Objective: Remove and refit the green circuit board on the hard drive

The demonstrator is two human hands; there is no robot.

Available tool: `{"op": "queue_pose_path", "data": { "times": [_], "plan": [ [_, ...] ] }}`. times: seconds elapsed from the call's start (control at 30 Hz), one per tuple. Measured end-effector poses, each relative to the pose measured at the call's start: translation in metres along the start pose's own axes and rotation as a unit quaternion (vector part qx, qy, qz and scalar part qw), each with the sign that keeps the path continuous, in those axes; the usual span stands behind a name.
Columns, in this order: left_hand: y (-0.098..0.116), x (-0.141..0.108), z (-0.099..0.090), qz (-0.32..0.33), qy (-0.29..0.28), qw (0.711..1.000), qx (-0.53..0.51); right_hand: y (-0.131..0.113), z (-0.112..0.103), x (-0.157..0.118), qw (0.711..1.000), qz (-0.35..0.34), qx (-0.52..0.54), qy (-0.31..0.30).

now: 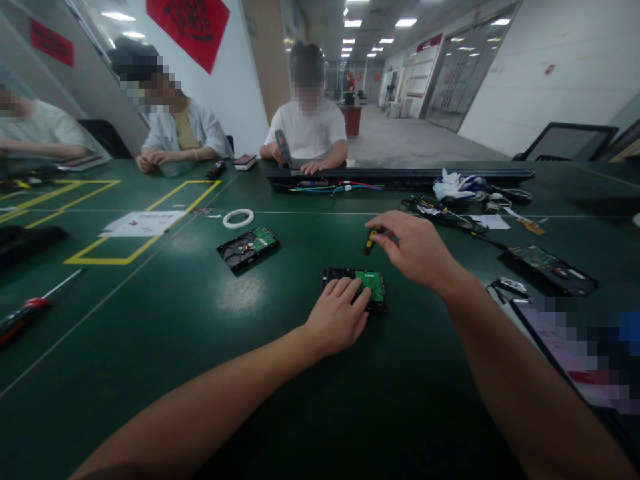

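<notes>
On the green table in front of me lies a hard drive (371, 285), its green circuit board facing up. My left hand (340, 317) rests over its left and near side, fingers bent and gripping it. Above and just right of the drive, my right hand (415, 247) pinches a small yellow-and-black screwdriver (371, 241). The tool points downward, apart from the drive; its tip is hard to make out. A second hard drive (249, 249) lies to the left, and a third hard drive (549, 269) is at the right.
A white tape roll (239, 219) and a paper sheet (143, 224) lie left. A red-handled screwdriver (30, 313) is at the left edge. Cables (440, 212) and white gloves (456, 185) lie right. Across the table a person (307, 127) holds a power tool over a long black panel (400, 177).
</notes>
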State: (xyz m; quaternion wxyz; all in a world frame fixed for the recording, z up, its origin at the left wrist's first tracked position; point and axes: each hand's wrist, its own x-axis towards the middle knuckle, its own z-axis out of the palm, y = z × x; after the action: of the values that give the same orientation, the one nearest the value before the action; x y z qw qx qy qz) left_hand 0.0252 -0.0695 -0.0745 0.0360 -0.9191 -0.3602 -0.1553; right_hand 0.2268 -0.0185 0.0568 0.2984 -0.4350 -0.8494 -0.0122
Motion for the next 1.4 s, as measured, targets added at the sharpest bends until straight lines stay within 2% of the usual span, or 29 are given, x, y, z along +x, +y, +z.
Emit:
{"op": "queue_pose_path", "data": {
  "times": [0.33, 0.57, 0.87, 1.4],
  "plan": [
    [0.0003, -0.0004, 0.0001, 0.000, -0.001, 1.000, -0.003, -0.0034, -0.0005, -0.0004, 1.000, -0.012, -0.010, -0.012],
    [-0.0001, -0.0007, -0.0006, 0.002, 0.003, 1.000, -0.004, -0.0003, -0.0003, -0.0006, 0.997, 0.029, -0.073, -0.013],
    [-0.0004, -0.0012, 0.0024, -0.005, 0.006, 1.000, -0.013, 0.0007, -0.0015, -0.0025, 0.999, -0.014, 0.004, -0.031],
    [0.0002, -0.0011, -0.0002, -0.001, 0.000, 1.000, -0.003, 0.0030, 0.0036, -0.0032, 0.999, 0.004, -0.002, -0.042]
  ]
}}
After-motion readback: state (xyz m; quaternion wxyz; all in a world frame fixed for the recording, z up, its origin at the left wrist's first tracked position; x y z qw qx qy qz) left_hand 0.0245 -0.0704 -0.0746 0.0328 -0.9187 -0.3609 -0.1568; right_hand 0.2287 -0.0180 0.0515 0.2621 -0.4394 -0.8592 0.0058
